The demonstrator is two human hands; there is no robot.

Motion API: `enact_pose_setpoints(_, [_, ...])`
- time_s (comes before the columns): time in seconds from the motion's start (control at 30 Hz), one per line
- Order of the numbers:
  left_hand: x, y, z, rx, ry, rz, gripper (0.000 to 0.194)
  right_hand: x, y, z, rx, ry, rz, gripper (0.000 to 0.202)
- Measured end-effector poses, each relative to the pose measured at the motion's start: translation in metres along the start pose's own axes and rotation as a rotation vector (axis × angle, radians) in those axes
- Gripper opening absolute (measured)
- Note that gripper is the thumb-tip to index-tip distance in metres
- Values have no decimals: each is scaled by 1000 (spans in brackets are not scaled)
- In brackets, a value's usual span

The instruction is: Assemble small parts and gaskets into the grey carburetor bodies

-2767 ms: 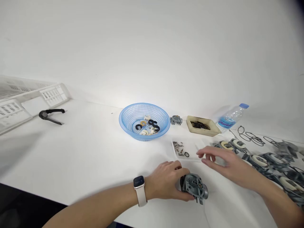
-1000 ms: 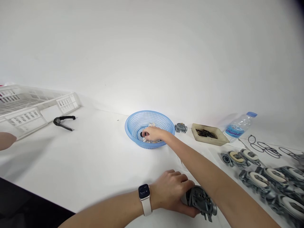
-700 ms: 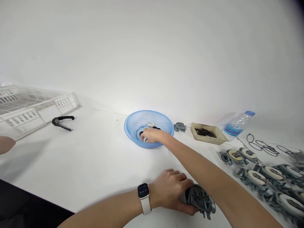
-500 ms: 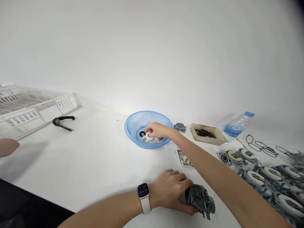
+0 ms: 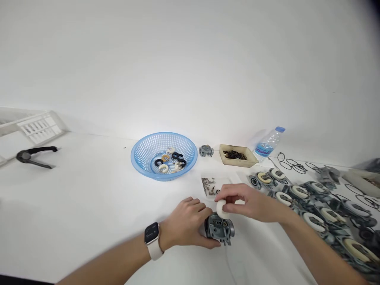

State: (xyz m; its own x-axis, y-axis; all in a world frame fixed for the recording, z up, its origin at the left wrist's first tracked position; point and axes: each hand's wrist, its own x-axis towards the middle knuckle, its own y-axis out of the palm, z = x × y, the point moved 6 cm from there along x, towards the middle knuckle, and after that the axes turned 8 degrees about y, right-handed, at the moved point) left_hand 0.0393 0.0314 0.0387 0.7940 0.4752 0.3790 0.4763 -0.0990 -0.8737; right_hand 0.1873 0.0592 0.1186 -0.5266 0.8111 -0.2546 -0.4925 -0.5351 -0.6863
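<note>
My left hand [image 5: 191, 222], with a watch on its wrist, is closed around a grey metal carburetor body [image 5: 219, 228] low on the white table. The open float chamber side of the body faces up. Just above it, my right hand [image 5: 242, 202] pinches a white carburetor float [image 5: 221, 209] between thumb and fingers. The float overlaps the body's upper edge in view; whether they touch I cannot tell. Beyond my hands stands a blue plastic basket [image 5: 137, 163] with several white, black and tan floats in it.
Several carburetors [image 5: 314, 221] with floats fill the right side. A clear bag of small parts [image 5: 209, 186] lies behind my right hand. Along the wall are a small carburetor [image 5: 206, 150], a tray of black rings [image 5: 252, 161] and a water bottle [image 5: 268, 144]. A black clamp-like tool [image 5: 35, 154] and white crate [image 5: 44, 128] are left.
My right hand has come out of the blue basket with a white float and moved to the carburetor body. The left hand keeps hold of the body. The view has shifted rightward.
</note>
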Motion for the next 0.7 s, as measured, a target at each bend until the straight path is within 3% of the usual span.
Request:
enact_pose_setpoints(0.13, [1, -1, 0, 2, -17, -13, 57, -22, 18, -14, 11, -73, -208, 21])
enact_pose_setpoints(0.3, [0, 2, 0, -18, -31, -25, 56, -36, 35, -19, 11, -129, -140, 27])
enact_pose_setpoints(0.5, [1, -2, -3, -45, -19, -35, 46, -34, 44, -23, 70, -150, -165, 9])
enact_pose_setpoints(0.6, [2, -4, -5, -39, -6, -48, 45, -33, 48, -22, 58, -194, -228, 21])
enact_pose_setpoints(0.7, [3, -5, -6, -29, 7, -65, 46, -33, 52, -25, 55, -121, -239, 34])
